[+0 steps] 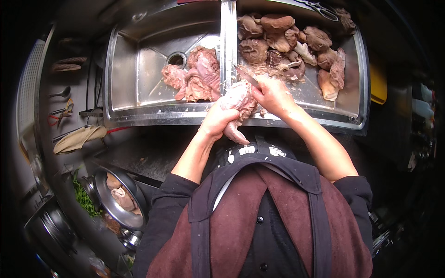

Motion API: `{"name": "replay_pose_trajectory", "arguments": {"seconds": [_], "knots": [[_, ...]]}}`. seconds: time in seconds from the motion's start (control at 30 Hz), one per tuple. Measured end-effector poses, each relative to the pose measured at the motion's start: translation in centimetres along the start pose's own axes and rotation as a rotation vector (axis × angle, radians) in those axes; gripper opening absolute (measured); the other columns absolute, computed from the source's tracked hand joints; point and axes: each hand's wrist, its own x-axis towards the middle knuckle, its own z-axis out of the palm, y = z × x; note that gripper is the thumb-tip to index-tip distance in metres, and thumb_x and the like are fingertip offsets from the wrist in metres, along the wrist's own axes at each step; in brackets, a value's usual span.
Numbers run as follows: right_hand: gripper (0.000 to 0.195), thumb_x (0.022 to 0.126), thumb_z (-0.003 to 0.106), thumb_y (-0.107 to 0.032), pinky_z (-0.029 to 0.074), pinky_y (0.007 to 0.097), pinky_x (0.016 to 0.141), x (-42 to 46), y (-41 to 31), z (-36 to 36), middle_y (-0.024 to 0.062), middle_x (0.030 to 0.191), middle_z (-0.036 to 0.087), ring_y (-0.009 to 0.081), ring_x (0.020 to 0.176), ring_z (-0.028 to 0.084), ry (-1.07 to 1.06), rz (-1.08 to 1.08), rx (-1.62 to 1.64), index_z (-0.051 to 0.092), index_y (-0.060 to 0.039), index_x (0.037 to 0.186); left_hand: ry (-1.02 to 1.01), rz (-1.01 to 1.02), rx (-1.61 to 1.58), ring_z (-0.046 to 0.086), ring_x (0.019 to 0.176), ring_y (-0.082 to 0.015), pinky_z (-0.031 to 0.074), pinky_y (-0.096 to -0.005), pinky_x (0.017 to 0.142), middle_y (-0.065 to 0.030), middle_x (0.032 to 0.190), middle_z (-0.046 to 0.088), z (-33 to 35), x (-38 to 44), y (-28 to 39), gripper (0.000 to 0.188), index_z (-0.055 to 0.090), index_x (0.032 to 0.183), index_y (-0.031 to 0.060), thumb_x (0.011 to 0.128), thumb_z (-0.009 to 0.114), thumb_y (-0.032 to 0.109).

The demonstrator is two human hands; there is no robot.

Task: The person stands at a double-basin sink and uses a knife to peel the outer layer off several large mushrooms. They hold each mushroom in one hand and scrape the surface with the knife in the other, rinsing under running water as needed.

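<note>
My left hand [219,118] grips a piece of pale pink meat [235,99], with a tapered end hanging below towards my apron. In my right hand [273,93] is a knife [246,75], its blade pointing up and left beside the top of the meat. Both hands are over the front edge of a steel double sink [228,41], near its divider. Several pink, ragged meat pieces [203,78] lie in the left basin by the drain. Browner meat pieces [278,34] fill much of the right basin, with small scraps among them.
Scissors [321,10] lie at the right basin's far rim. A steel bowl [121,206] with pale meat pieces stands at lower left beside green leaves [83,194]. Further up lie a beige cloth [80,139], small cutters with coloured handles [62,113] and a ladle [63,92].
</note>
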Motion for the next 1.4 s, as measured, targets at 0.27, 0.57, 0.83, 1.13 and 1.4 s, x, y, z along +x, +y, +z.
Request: {"name": "replay_pose_trajectory", "arguments": {"seconds": [0.27,0.57,0.83,1.13,1.4], "knots": [[0.020,0.084,0.063,-0.022,0.050,0.0439,0.066,-0.6,-2.4,-0.2,0.0201,0.077,0.064,0.0380,0.075,0.064,-0.142,-0.139,0.030,0.058,-0.0031,0.090,-0.059,-0.034,0.107,0.059,0.095,-0.0166,0.049,-0.0311,0.085,-0.0075,0.104,0.061,-0.9,0.1,-0.3,0.041,0.055,0.114,-0.0008,0.074,0.053,0.000],[0.020,0.082,0.061,-0.022,0.050,0.0472,0.070,0.8,-1.0,0.9,0.0207,0.080,0.065,0.0391,0.079,0.064,-0.084,-0.014,-0.044,0.058,-0.0032,0.089,0.017,0.005,0.055,0.059,0.092,-0.0156,0.049,-0.0293,0.081,-0.0071,0.104,0.061,-0.1,0.2,-0.3,0.046,0.055,0.116,-0.0016,0.070,0.053,-0.002],[0.029,0.095,0.044,-0.031,0.050,0.0493,0.067,-2.3,-2.1,-0.4,0.0230,0.079,0.065,0.0422,0.076,0.064,-0.183,-0.078,-0.075,0.051,-0.0036,0.102,0.071,-0.112,-0.165,0.060,0.096,-0.0190,0.050,-0.0321,0.085,-0.0095,0.109,0.061,-1.9,0.6,-1.4,0.049,0.051,0.124,-0.0018,0.076,0.058,0.000],[0.021,0.093,0.047,-0.022,0.050,0.0499,0.064,-1.9,-0.3,0.7,0.0202,0.073,0.063,0.0403,0.072,0.064,-0.148,-0.079,-0.133,0.050,-0.0046,0.104,0.093,-0.170,-0.133,0.060,0.075,-0.0142,0.053,-0.0283,0.069,-0.0069,0.096,0.059,0.2,0.1,0.3,0.047,0.050,0.121,-0.0004,0.074,0.056,-0.001],[0.029,0.095,0.042,-0.027,0.049,0.0506,0.070,0.4,0.6,0.5,0.0215,0.077,0.065,0.0415,0.076,0.063,-0.240,0.055,-0.150,0.051,-0.0010,0.104,-0.016,-0.149,-0.014,0.059,0.090,-0.0164,0.050,-0.0298,0.078,-0.0086,0.106,0.059,0.0,0.7,-0.2,0.046,0.050,0.122,-0.0020,0.076,0.055,-0.001]]}}
